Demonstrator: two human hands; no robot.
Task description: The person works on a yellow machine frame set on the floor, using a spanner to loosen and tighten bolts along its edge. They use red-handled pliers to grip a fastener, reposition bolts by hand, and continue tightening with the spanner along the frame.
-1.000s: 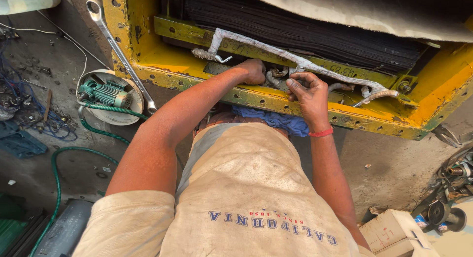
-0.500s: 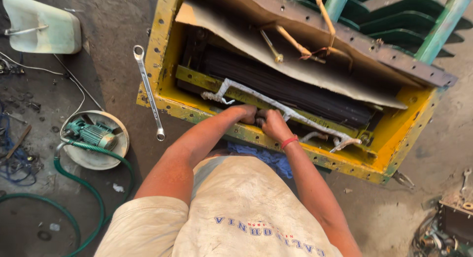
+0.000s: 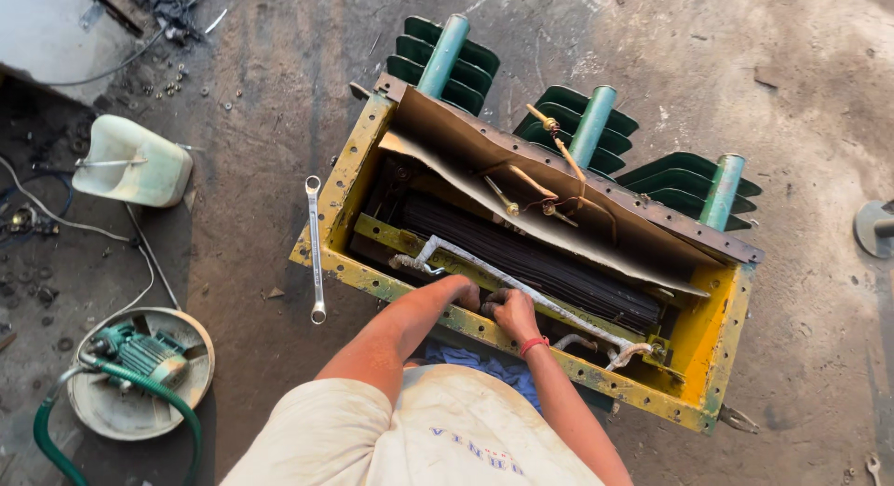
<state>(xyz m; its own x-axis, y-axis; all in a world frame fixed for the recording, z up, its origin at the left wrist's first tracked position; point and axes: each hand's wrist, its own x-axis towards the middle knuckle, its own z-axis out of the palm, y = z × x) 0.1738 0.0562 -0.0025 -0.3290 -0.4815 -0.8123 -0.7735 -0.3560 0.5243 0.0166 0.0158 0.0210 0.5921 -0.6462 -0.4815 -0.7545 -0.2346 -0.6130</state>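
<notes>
Both hands [image 3: 489, 300] on white-wrapped lead [image 3: 521, 286], inside yellow casing [image 3: 346, 183], near rim

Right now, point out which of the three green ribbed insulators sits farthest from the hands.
The left insulator, at the box's top-left corner, is farthest from both hands. The other two, the middle insulator and the right insulator, stand further along the same back edge.

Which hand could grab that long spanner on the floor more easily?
Probably the left hand: the spanner lies on its side of the yellow box, while the right hand is farther away.
</notes>
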